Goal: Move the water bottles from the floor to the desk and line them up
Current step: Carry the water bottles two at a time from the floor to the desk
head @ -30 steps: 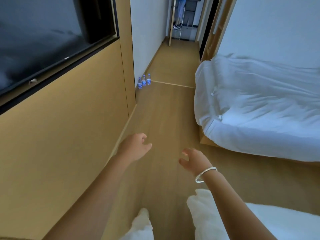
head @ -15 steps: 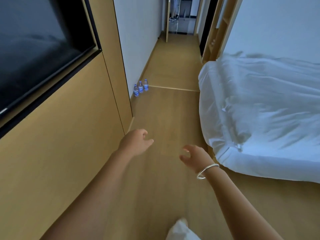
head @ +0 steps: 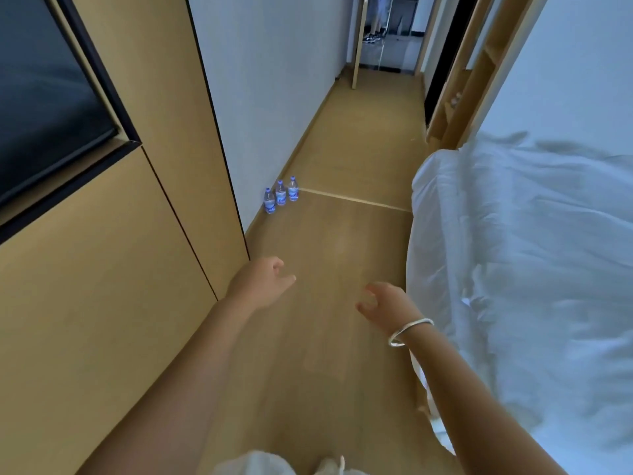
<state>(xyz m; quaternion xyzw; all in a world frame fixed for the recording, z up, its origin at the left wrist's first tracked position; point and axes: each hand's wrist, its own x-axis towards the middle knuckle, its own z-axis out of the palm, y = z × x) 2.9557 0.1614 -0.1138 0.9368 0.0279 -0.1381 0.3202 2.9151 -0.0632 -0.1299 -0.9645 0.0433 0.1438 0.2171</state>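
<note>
Three water bottles (head: 280,195) stood upright on the wooden floor (head: 335,262) at centre-left of the frame, their long axes vertical and blue caps pointing up. They formed a short diagonal row, close together, against the foot of the white wall (head: 267,84), just beside a pale strip crossing the floor. Whether they touched one another could not be told.

Both bare forearms reached forward from the bottom of the frame, over the floor and well apart from the bottles. The left hand (head: 260,282) hung at centre frame, back of the hand up, fingers (head: 286,278) loosely curled and holding nothing. The right hand (head: 387,301) sat lower and to the right, its fingers (head: 371,289) also relaxed, slightly bent and empty, with a silver bangle (head: 409,332) round the wrist.

A white-covered bed (head: 534,255) filled the right side. Tan wooden panelling (head: 102,269) ran down the left, with a dark screen (head: 44,97) set in the upper left.
</note>
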